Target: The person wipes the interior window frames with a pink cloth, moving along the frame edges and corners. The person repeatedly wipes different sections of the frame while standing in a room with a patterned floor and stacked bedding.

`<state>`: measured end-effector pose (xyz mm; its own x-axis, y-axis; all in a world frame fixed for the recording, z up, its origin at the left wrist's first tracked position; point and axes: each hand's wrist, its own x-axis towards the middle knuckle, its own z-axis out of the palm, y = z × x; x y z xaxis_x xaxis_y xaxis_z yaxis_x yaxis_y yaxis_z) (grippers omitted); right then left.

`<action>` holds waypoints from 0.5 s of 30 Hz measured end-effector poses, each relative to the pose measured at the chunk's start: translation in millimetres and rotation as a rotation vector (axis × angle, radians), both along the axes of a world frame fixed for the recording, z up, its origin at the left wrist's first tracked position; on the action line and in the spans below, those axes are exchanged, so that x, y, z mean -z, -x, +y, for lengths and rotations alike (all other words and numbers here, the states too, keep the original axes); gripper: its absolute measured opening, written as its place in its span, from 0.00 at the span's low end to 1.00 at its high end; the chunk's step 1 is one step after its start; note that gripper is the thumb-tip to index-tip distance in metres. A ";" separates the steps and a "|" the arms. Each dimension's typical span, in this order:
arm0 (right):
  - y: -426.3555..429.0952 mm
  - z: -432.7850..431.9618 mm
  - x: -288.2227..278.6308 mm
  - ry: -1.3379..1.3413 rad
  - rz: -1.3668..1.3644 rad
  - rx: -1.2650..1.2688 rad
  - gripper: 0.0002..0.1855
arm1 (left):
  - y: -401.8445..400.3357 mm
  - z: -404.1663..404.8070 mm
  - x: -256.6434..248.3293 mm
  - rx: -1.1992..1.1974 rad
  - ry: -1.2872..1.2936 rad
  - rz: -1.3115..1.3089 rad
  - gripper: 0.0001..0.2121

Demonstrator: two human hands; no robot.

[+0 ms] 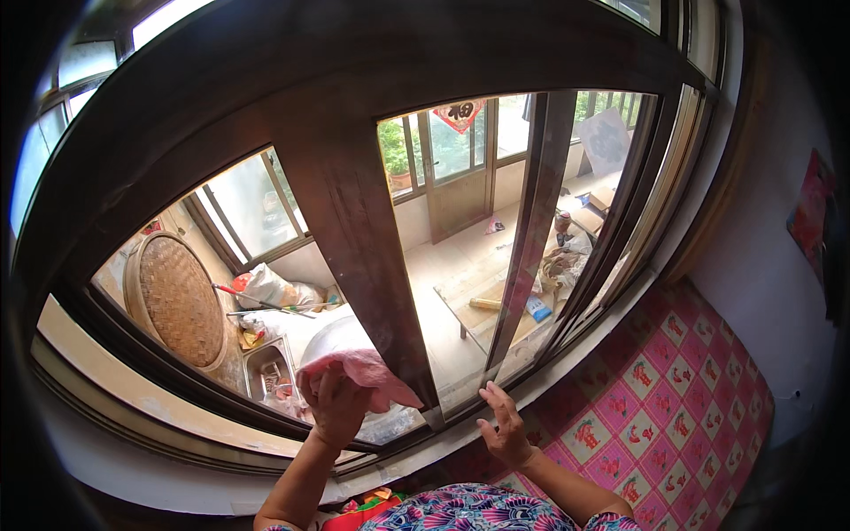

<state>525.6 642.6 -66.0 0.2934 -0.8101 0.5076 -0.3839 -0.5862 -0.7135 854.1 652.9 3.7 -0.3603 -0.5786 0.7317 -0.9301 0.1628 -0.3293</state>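
Observation:
My left hand (337, 401) is raised in front of a sliding window with a dark brown frame (362, 232). It holds a pink cloth (372, 375) up against the lower part of the left glass pane, close to the upright of the frame. My right hand (506, 425) is near the window's bottom rail, fingers apart and holding nothing. Whether its fingertips touch the sash edge, I cannot tell. The window sill (398, 458) runs just below both hands.
A pink checked patterned cover (637, 411) lies at the right. Through the glass show a round woven basket tray (182, 299), a metal sink (269, 365), a stuffed white sack (275, 289) and a low table (478, 299) with a blue packet (538, 308).

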 end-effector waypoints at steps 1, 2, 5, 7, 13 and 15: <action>7.9 4.6 8.3 -0.025 0.001 0.021 0.32 | -1.5 -7.5 -24.3 0.047 0.079 0.030 0.12; 12.0 8.4 15.1 -0.052 0.001 0.033 0.32 | -0.4 -14.9 -49.4 0.047 0.244 0.217 0.16; 26.6 19.8 31.2 -0.103 -0.017 0.111 0.31 | 11.9 -36.2 -160.6 0.111 0.459 0.085 0.26; 26.9 27.1 34.2 -0.161 -0.027 0.112 0.31 | 21.7 -33.1 -204.1 -0.061 0.445 0.066 0.29; 42.4 48.2 56.1 -0.257 -0.030 0.141 0.29 | 15.0 -32.2 -69.8 0.027 0.352 0.215 0.32; 52.4 52.7 60.3 -0.246 -0.017 0.142 0.29 | 9.7 -8.2 24.9 -0.051 0.009 0.201 0.18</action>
<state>473.2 695.2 -126.3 0.1612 -0.9419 0.2946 -0.4363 -0.3358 -0.8348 844.4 644.7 -21.3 -0.1769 -0.5857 0.7910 -0.9842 0.1119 -0.1373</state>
